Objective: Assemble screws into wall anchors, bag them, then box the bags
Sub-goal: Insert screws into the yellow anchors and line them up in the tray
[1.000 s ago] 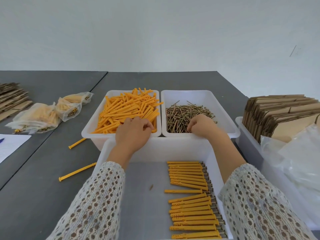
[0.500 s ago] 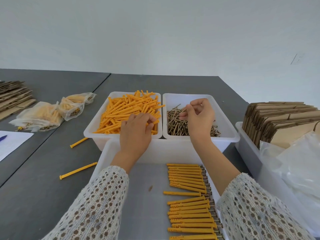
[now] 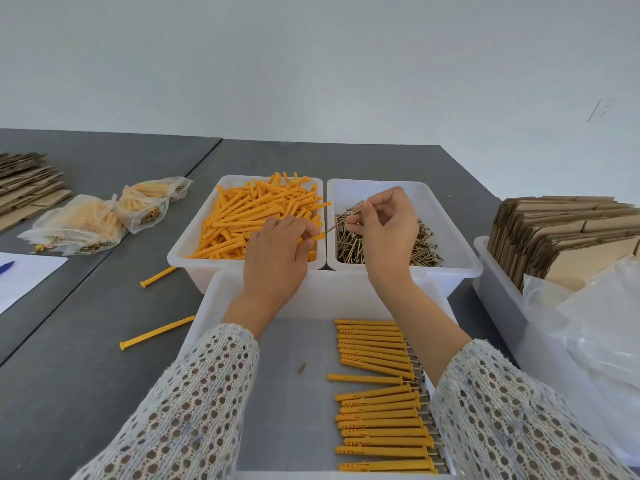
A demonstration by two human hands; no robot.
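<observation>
White bins: three plastic trays stand on the grey table; the near tray holds a row of assembled anchors along its right side; the anchor bin and the screw bin touch side by side behind it
Change, right hand: a second ago it lay knuckles-up in the screw pile; now the right hand is raised above that bin, thumb and forefinger pinching one screw, tip aimed left
Change, left hand: it was digging in the orange pile; now the left hand grips one anchor, open end toward the screw tip
Meaning: both parts are picked; insertion appears next; tip and mouth are near, not yet joined
Remaining work: bagging and boxing; filled bags lie far left, flat cartons stand right
Hidden: most of the held anchor sits under the fingers; the clear bags at right are cut off; the screw heads in the near row are partly behind the right sleeve
</observation>
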